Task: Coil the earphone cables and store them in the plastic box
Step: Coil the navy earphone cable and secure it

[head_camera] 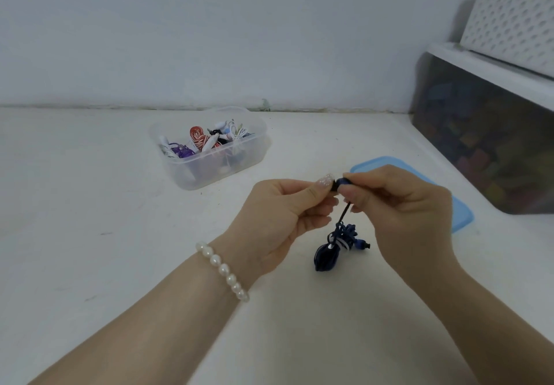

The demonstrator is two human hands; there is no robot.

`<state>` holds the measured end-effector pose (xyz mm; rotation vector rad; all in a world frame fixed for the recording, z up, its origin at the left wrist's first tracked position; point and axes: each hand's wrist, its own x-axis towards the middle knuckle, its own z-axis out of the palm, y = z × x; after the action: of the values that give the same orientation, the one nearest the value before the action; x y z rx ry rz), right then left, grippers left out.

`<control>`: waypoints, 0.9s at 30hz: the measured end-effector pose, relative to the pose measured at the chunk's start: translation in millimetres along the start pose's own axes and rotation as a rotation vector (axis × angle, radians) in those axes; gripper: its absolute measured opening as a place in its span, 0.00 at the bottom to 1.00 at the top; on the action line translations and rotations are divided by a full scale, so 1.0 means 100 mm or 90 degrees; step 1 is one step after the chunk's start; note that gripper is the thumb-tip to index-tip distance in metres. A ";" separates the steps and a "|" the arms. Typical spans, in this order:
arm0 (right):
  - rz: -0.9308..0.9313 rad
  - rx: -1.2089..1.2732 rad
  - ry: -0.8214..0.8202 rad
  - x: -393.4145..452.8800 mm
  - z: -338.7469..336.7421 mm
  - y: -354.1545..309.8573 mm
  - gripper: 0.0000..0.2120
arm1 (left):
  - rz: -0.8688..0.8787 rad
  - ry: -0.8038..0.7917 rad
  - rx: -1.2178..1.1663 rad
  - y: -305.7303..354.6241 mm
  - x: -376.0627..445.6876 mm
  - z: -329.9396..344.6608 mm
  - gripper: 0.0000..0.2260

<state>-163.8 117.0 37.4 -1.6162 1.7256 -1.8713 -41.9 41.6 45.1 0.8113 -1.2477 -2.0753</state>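
Two bare forearms came in from the bottom edge, nearest the camera, the left one with a pearl bracelet on the wrist. White table filled the lower half of the view, with a pale wall behind it. Far right stood a big dark translucent storage bin, white lid on, with a white perforated basket on top. Plastic box sat open at mid-table toward the wall, well apart from the hands, holding several coiled earphones in red-white, purple, black and white. Blue lid lay flat on the table right of the hands, partly hidden behind the right hand. Left hand had fingers curled, thumb and forefinger pinching the top end of the dark blue earphone cable. Right hand pinched the same end from the other side, fingertips nearly meeting the left thumb. A short straight run of cable hung down between the hands to a bunched coil with a white-striped wrap; whether the coil touched the table couldn't be told. One earbud stuck out on the coil's right.
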 end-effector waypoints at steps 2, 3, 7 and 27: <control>0.088 0.062 0.032 0.01 0.01 -0.03 0.09 | 0.005 0.000 -0.021 0.01 0.00 0.00 0.07; 0.121 0.074 0.042 0.02 0.00 -0.04 0.08 | 0.010 0.004 -0.035 0.01 0.00 0.01 0.06; 0.227 0.152 0.036 0.03 -0.01 -0.05 0.05 | 0.092 0.034 -0.010 -0.02 -0.02 0.04 0.03; -0.009 -0.010 -0.047 -0.02 -0.04 -0.05 0.02 | -0.060 -0.053 -0.025 0.06 -0.03 -0.02 0.04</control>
<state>-162.9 122.5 41.3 -1.6862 1.7084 -1.7849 -37.0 40.2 50.7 0.7877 -1.2291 -2.2228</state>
